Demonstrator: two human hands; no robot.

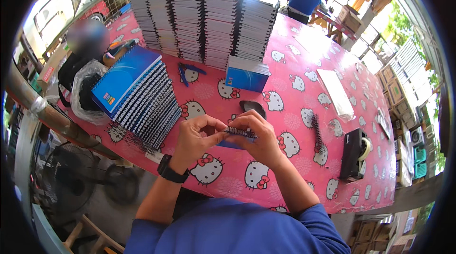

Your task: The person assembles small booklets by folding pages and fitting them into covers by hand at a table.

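Clear bag (78,103) at left has something black (90,87) inside; can't tell what. My left hand (202,136) is pinched at the left end of a black coil (241,133), right hand (260,137) clamped around it, wrists angled in. Coil's over the pink table (228,174), by a blue booklet (231,144).

A dark coil (243,133) runs crosswise beside a mostly hidden blue booklet (230,145).

Blue short-sleeved shirt (237,228); chunky black watch (172,171) on left wrist (180,160); right wrist (277,159) bare.
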